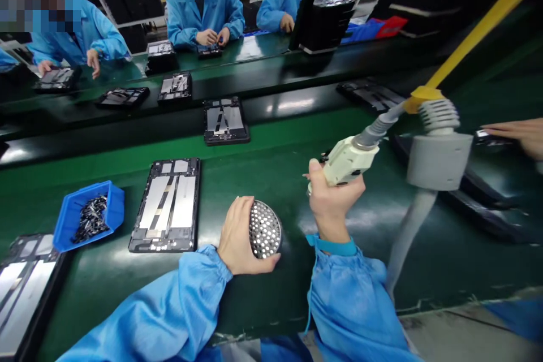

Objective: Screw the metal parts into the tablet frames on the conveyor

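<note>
My left hand (242, 237) grips the left side of a round metal disc (265, 229) with many small holes, held low over the green bench; I cannot tell whether the disc touches it. My right hand (335, 198) is wrapped round a pale cream corded hand tool (348, 161), whose tip is mostly hidden by the fingers. A grey cable and a yellow strap (475, 39) run up from the tool to the right. Left of my left hand lies an opened tablet (169, 203), its silver battery cells facing up. Beside that tablet sits a blue bin (116, 209) of small dark parts.
Another opened tablet (25, 288) lies at the lower left. Several more sit farther back, one being a tablet (224, 119) beyond the green strip. A grey cylinder (441, 161) on a cable stands at right. Co-workers in blue work opposite; another person's hand (520, 133) shows at right.
</note>
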Action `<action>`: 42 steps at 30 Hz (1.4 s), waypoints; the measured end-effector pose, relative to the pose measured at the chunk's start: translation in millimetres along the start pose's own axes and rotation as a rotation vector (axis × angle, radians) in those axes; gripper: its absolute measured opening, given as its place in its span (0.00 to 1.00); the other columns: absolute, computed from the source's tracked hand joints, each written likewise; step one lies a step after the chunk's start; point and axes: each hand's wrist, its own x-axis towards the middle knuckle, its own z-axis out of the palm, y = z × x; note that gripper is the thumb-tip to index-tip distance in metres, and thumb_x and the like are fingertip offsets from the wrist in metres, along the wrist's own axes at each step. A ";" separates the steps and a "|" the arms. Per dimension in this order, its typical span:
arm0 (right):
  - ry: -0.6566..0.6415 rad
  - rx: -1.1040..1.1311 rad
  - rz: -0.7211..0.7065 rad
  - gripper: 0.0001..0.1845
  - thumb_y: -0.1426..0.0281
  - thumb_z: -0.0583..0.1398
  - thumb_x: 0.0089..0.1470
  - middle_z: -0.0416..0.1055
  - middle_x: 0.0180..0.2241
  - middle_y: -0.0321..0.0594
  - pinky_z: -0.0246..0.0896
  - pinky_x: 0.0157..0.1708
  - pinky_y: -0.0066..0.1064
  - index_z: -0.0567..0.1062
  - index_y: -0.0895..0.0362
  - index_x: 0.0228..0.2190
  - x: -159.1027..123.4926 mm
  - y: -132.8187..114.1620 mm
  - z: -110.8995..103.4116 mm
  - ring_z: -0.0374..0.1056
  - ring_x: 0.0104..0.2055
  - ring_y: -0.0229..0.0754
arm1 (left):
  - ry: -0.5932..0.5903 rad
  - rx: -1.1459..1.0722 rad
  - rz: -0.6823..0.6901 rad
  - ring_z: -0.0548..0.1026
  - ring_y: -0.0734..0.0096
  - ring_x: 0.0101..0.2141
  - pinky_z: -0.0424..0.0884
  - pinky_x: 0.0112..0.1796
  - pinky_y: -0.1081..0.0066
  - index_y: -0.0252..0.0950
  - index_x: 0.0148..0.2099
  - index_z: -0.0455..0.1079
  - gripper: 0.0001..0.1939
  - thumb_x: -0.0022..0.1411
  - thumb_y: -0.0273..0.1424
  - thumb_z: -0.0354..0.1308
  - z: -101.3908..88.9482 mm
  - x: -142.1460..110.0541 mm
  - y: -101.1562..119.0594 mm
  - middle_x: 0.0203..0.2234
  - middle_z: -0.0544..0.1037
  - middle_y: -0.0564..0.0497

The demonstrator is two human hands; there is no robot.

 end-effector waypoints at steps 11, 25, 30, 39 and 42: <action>0.082 -0.016 0.012 0.24 0.50 0.68 0.54 0.79 0.33 0.48 0.78 0.29 0.46 0.77 0.58 0.40 1.5 -7.5 4.9 0.77 0.30 0.54 | -0.373 0.102 0.188 0.67 0.38 0.66 0.55 0.72 0.43 0.26 0.71 0.57 0.57 0.45 0.47 0.71 -16.4 51.3 -12.4 0.63 0.69 0.30; 0.057 0.029 -0.002 0.16 0.57 0.67 0.55 0.77 0.29 0.41 0.74 0.34 0.41 0.74 0.55 0.38 5.7 -27.5 2.6 0.73 0.29 0.48 | -0.396 0.391 0.269 0.54 0.40 0.73 0.54 0.71 0.43 0.19 0.72 0.57 0.51 0.68 0.59 0.55 -10.1 13.3 14.8 0.71 0.59 0.28; 0.059 0.031 -0.032 0.17 0.58 0.68 0.53 0.76 0.30 0.39 0.70 0.30 0.38 0.75 0.55 0.40 7.0 -25.5 0.9 0.72 0.28 0.46 | -0.451 0.190 0.391 0.63 0.50 0.70 0.61 0.70 0.48 0.26 0.73 0.57 0.39 0.73 0.48 0.53 -23.9 4.3 11.3 0.69 0.66 0.34; 0.059 0.023 -0.087 0.15 0.59 0.68 0.55 0.75 0.29 0.39 0.71 0.33 0.39 0.76 0.54 0.40 8.3 -23.9 1.4 0.71 0.29 0.46 | -0.361 0.336 0.355 0.63 0.37 0.69 0.66 0.66 0.39 0.17 0.70 0.59 0.47 0.68 0.55 0.57 -5.6 17.0 15.9 0.69 0.62 0.26; 0.058 0.037 -0.087 0.14 0.60 0.68 0.56 0.74 0.27 0.38 0.71 0.31 0.38 0.76 0.55 0.39 8.6 -26.0 1.9 0.69 0.27 0.45 | -0.368 0.261 0.439 0.69 0.44 0.66 0.70 0.64 0.43 0.22 0.69 0.60 0.36 0.72 0.47 0.55 -20.4 1.5 16.6 0.66 0.70 0.31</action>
